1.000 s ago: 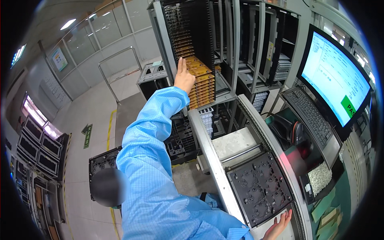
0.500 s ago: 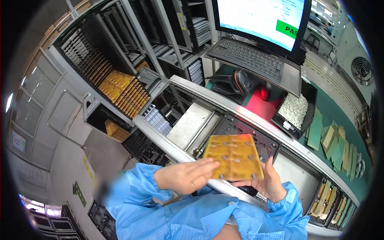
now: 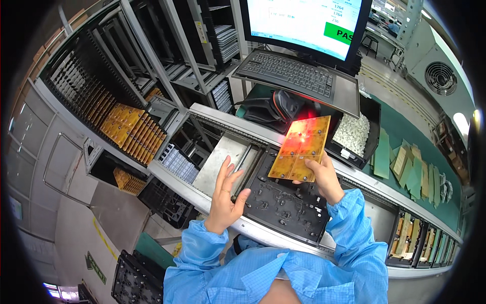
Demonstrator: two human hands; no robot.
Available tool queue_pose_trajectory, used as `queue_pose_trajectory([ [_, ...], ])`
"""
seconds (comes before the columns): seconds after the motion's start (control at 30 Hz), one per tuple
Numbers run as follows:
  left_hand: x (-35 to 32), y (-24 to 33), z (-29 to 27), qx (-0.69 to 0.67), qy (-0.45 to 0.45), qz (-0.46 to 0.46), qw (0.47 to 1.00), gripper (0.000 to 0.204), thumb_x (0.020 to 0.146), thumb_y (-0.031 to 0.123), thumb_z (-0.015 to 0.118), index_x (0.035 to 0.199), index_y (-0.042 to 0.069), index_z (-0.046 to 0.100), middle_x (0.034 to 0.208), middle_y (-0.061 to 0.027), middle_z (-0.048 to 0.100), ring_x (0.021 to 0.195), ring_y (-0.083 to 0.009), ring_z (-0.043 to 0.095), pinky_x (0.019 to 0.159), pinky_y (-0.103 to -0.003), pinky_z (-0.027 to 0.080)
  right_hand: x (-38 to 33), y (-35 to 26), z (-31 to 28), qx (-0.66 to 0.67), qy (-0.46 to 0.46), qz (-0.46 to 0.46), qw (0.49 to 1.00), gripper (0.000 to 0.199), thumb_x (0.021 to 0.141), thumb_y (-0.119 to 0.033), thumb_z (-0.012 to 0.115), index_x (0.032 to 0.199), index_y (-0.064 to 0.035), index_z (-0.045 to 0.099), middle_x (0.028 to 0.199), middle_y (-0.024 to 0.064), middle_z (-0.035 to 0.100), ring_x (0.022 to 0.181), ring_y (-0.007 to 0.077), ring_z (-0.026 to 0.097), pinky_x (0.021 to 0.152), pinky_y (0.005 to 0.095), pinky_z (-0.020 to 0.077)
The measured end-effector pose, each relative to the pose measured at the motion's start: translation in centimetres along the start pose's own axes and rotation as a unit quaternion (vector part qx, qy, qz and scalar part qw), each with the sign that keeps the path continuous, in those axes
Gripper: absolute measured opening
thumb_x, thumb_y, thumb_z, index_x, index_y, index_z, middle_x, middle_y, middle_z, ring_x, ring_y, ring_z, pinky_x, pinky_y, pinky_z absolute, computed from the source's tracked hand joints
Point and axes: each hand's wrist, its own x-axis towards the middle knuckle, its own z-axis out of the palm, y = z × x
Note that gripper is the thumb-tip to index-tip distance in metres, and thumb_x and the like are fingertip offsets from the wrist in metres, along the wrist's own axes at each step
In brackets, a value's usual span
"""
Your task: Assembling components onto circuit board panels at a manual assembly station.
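Observation:
An orange-yellow circuit board panel (image 3: 298,152) is tilted in my right hand (image 3: 324,177), thumb on its face and fingers beneath its lower right corner. Red light from the barcode scanner (image 3: 283,105) falls on the panel's upper part. My left hand (image 3: 226,197) is raised with spread fingers and holds nothing, near the left edge of a black fixture tray (image 3: 283,205). That tray lies on the conveyor rails below the panel, which covers its upper right part.
At left a rack (image 3: 132,126) holds several similar panels. Behind the conveyor stand a keyboard (image 3: 288,71) and a monitor (image 3: 304,25). A black bin of small white parts (image 3: 351,133) sits right of the panel; green and tan strips (image 3: 405,162) lie on the green bench mat.
The panel has moved up and away from me, under the scanner's red light. My left hand has let go of it and drawn back left, with fingers spread. The view has shifted.

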Motion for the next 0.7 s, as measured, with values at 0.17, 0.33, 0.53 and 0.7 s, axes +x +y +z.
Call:
queue_pose_trajectory([
  [0.17,-0.5,-1.6,0.0,-0.012,0.020,-0.050,0.998,0.039,0.095,0.011,0.066,0.131,-0.002,0.056,0.157,-0.0240,0.035,0.137,-0.0362,0.047,0.113,-0.044,0.039,-2.8,-0.6,0.0,0.028,0.004,-0.004,1.000,0.045,0.099,-0.002,0.049,0.142,-0.0012,0.036,0.131,0.0180,0.059,0.102,0.0339,0.070,0.067,0.0407,0.0650],
  [0.33,0.3,0.4,2.1,-0.321,-0.059,-0.186,0.927,0.071,0.091,0.014,0.076,0.147,-0.002,0.036,0.154,-0.0203,0.040,0.139,-0.0329,0.044,0.115,-0.043,0.037,-11.3,-1.6,0.0,-0.139,-0.042,-0.050,0.988,0.046,0.101,-0.007,0.057,0.144,-0.0008,0.043,0.131,0.0096,0.060,0.116,0.0168,0.059,0.100,0.0321,0.0470],
  [0.53,-0.7,3.9,7.5,-0.553,-0.064,-0.063,0.829,0.046,0.084,-0.015,0.070,0.119,0.005,0.048,0.137,-0.0311,0.055,0.120,-0.0309,0.065,0.098,-0.040,0.056,-12.3,-1.5,0.1,-0.341,-0.097,-0.254,0.900,0.037,0.091,0.004,0.065,0.127,0.0019,0.056,0.107,0.0163,0.072,0.101,0.0197,0.069,0.089,0.0323,0.0538],
  [0.7,-0.1,5.5,9.8,-0.385,0.051,0.016,0.921,0.043,0.082,-0.010,0.076,0.114,0.002,0.051,0.112,-0.0212,0.072,0.101,-0.0269,0.073,0.088,-0.038,0.061,-10.4,0.6,0.9,-0.198,0.119,-0.385,0.893,0.035,0.076,0.009,0.072,0.102,-0.0023,0.053,0.090,0.0127,0.067,0.084,0.0202,0.067,0.080,0.0321,0.0552],
])
